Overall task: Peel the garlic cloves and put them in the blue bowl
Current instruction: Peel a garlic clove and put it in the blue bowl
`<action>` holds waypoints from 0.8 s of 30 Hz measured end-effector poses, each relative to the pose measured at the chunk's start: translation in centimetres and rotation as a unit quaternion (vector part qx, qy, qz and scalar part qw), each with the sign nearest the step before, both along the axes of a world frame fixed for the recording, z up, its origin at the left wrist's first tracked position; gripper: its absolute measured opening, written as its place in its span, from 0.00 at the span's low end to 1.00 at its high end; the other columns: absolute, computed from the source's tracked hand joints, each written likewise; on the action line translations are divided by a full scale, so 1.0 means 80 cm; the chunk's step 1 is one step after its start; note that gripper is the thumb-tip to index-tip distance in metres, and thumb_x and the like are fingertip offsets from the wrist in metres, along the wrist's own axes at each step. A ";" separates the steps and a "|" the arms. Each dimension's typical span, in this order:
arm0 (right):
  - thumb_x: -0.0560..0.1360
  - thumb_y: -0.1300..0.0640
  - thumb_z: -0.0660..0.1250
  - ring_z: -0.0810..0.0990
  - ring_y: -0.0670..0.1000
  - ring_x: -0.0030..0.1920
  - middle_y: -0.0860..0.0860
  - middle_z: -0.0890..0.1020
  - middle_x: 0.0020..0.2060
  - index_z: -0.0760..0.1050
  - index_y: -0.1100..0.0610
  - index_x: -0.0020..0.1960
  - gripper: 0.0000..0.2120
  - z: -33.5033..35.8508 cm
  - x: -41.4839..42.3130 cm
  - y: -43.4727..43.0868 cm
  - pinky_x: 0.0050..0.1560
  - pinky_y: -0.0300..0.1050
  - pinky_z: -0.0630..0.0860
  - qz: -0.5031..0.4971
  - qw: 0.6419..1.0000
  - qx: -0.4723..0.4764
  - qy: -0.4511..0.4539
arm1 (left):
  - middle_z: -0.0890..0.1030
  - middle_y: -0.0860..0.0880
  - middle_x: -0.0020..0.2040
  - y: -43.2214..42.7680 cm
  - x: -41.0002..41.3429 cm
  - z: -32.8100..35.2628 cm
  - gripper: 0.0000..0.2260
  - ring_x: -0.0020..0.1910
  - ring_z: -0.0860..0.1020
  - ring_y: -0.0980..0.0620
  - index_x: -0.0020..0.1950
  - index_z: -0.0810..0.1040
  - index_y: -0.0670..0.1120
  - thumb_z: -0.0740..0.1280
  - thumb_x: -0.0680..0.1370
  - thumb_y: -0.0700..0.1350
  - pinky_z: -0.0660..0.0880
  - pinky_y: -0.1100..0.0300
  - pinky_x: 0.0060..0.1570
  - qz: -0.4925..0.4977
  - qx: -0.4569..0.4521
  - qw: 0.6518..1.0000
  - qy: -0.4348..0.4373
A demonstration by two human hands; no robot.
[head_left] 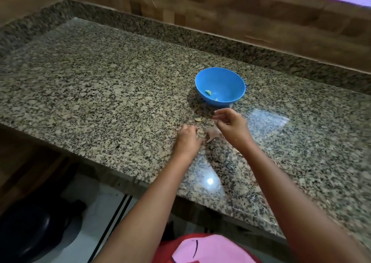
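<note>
Pink shirt at the bottom edge, both arms reaching over the granite counter. Left hand knuckles-down, fingers curled; gripping anything, I cannot tell. Right hand hovers, fingertips pinched, over pale garlic skins. Blue bowl just beyond holds 2 peeled cloves.

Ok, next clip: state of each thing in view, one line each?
blue bowl: upright on the counter, a peeled clove inside
garlic skins: loose on the counter between the hands
left hand: curled, knuckles down on the counter, contents hidden
right hand: raised, fingertips pinched, contents unclear
</note>
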State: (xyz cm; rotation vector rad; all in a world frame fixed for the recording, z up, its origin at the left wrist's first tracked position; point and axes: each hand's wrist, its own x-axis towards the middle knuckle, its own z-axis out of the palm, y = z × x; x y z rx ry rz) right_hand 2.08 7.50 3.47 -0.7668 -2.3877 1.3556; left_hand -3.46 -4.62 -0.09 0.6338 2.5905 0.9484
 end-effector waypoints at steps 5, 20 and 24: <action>0.76 0.59 0.66 0.80 0.48 0.47 0.50 0.81 0.44 0.78 0.56 0.51 0.05 0.000 0.041 0.015 0.49 0.41 0.76 -0.034 0.999 0.005 0.005 | 0.77 0.44 0.51 0.010 0.014 -0.006 0.06 0.45 0.73 0.53 0.52 0.77 0.41 0.61 0.79 0.38 0.71 0.64 0.42 0.011 -0.048 0.996 0.073; 0.77 0.54 0.64 0.74 0.50 0.60 0.54 0.75 0.60 0.71 0.60 0.64 0.18 -0.022 0.126 0.052 0.60 0.42 0.71 0.005 0.990 0.102 -0.096 | 0.72 0.44 0.62 0.049 0.107 -0.014 0.15 0.60 0.71 0.50 0.65 0.72 0.41 0.63 0.79 0.43 0.70 0.62 0.61 -0.067 0.049 0.995 0.049; 0.74 0.44 0.64 0.60 0.53 0.72 0.53 0.63 0.72 0.58 0.57 0.74 0.34 -0.035 0.138 0.064 0.73 0.48 0.57 0.079 0.957 0.203 -0.193 | 0.66 0.45 0.68 0.056 0.110 -0.020 0.24 0.68 0.65 0.50 0.73 0.64 0.44 0.64 0.78 0.48 0.63 0.62 0.63 -0.103 0.031 0.992 0.061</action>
